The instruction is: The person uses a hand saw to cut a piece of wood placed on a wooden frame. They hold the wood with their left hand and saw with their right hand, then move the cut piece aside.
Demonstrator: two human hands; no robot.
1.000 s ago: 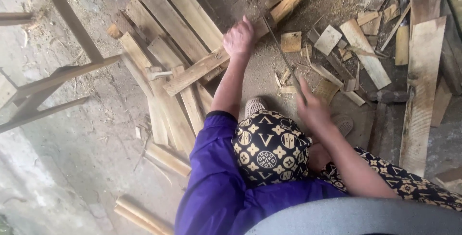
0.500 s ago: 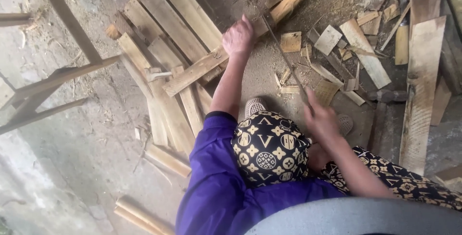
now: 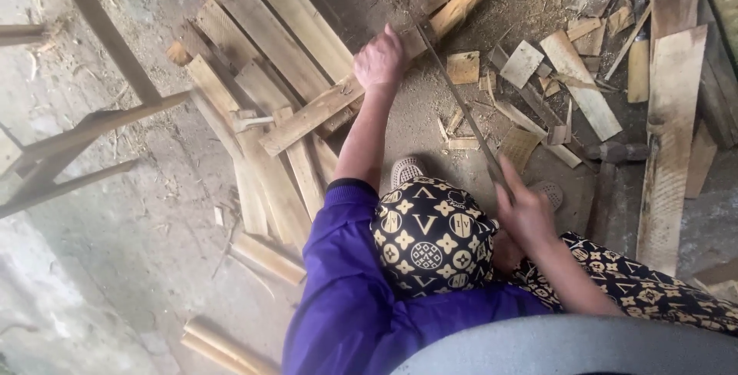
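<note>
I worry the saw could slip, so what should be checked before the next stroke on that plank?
1. Left hand holds the plank down: ok.
2. Right hand closed around the saw at its handle end: ok.
3. Left-hand fingers away from the blade: not ok, the blade meets the plank right beside that hand.
4. Plank steady on the stacked boards beneath it: cannot tell.
5. Shoe out of the blade's line: ok, it sits to one side.
6. Ground under the saw free of offcuts: not ok, scraps lie scattered there.
</note>
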